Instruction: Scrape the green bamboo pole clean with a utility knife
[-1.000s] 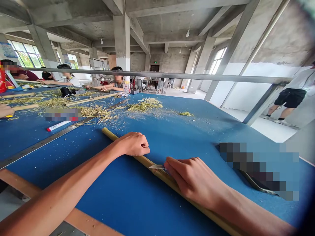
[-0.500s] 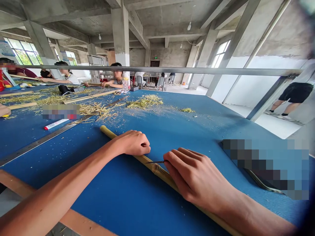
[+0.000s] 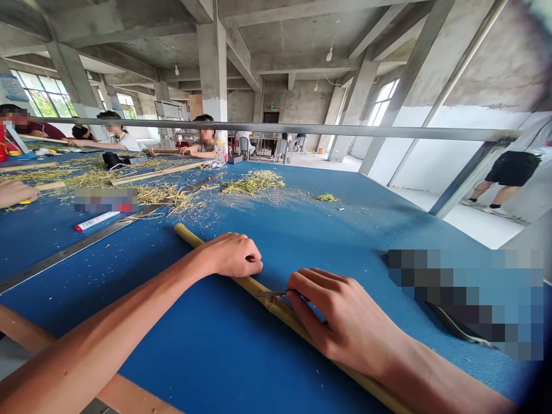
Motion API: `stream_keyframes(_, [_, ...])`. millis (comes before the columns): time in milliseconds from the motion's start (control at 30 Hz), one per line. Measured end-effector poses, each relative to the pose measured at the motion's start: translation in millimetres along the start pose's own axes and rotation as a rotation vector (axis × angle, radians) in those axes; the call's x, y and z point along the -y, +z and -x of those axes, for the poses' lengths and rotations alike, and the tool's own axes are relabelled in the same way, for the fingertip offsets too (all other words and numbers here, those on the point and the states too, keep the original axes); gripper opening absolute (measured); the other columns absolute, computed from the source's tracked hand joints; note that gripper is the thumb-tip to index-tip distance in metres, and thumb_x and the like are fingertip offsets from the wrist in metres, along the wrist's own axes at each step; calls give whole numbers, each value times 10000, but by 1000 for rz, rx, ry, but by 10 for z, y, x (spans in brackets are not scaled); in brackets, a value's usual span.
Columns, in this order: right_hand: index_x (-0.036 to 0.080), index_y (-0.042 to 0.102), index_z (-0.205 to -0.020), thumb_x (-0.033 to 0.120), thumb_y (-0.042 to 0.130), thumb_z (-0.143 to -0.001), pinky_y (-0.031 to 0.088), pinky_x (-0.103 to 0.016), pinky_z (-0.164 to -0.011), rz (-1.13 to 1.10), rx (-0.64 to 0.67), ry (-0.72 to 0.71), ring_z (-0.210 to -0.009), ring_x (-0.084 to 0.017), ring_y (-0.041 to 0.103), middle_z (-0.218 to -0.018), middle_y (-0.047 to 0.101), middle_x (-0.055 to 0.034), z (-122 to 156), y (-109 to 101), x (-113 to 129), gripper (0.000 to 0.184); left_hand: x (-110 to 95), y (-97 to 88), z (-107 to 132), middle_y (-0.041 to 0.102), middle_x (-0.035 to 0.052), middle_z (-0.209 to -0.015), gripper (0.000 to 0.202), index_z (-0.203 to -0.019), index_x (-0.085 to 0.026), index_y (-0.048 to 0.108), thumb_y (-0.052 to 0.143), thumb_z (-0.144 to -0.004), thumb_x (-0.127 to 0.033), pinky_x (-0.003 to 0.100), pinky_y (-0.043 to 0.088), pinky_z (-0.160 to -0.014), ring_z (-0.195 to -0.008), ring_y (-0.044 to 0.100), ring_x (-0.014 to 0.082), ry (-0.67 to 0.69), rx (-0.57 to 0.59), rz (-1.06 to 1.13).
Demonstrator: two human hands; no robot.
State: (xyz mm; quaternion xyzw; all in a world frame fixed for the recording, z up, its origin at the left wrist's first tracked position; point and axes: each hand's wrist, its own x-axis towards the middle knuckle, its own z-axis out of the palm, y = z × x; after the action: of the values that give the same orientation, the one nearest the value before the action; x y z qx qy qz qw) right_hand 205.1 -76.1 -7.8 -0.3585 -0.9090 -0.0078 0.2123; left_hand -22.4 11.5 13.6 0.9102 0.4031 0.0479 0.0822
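A long bamboo pole (image 3: 282,312) lies slantwise across the blue table, its far end to the left and its near end under my right forearm. My left hand (image 3: 235,255) is closed around the pole above its middle. In my right hand (image 3: 332,310) is a thin knife (image 3: 273,294), gripped with bent fingers. The blade lies against the bamboo just beside a knobby joint; its handle is hidden in my fingers.
Bamboo shavings (image 3: 254,183) are strewn over the blue table (image 3: 207,345). A steel ruler (image 3: 64,253) and a red-capped marker (image 3: 97,221) lie at left. A metal bar (image 3: 276,131) spans the far side. A blurred-out dark object (image 3: 457,310) lies at right. Other people sit beyond.
My right hand and the knife have shifted slightly down, and the blade now lies on the bamboo near the joint. My left hand keeps its hold on the pole.
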Motion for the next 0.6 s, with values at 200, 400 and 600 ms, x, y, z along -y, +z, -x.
stream_keyframes(200, [261,355,-803,225,345,-1007,217,-330,-557,0,60,25,-556,-165,414,-669,484,38,21,1,8,207,-7,-7,-1,209,-55,-558,308,-492,-222,513,493,-790,-298,306,92,-597,-576,90,152,3,-1,13])
stream_keyframes(400, [264,311,-792,239,342,-976,166,-346,-525,9,118,57,-455,-154,326,-615,464,55,9,-15,21,188,-4,-8,-18,248,-46,-553,324,-506,-225,549,482,-809,-319,309,100,-589,-570,114,151,-21,10,15])
stream_keyframes(600, [262,302,-775,244,344,-962,177,-339,-522,-8,134,57,-451,-152,305,-601,476,51,-9,-19,0,192,15,-1,-20,228,-54,-556,323,-519,-214,579,497,-820,-301,294,111,-573,-564,124,143,-15,5,13])
